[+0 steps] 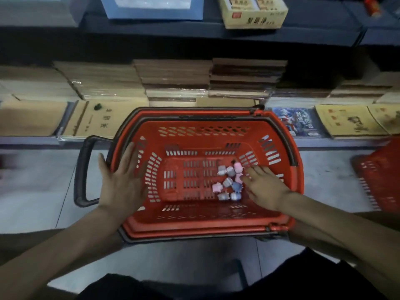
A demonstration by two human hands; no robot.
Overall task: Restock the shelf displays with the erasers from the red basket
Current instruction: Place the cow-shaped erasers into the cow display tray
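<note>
Where erasers (229, 180) lie in red basket (203, 132), rim (114, 151) is touched by flat left hand (122, 182).
Right hand (266, 189) is spread over them, blurred.

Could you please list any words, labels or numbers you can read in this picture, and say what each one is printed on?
Nothing can be read for certain.
On the yellow box on the upper shelf: dark characters, too blurred to read.
On the brown notebook: a column of characters, too blurred.
On the blue picture book: a title, too blurred.
On the yellow booklets: print too small.
</note>
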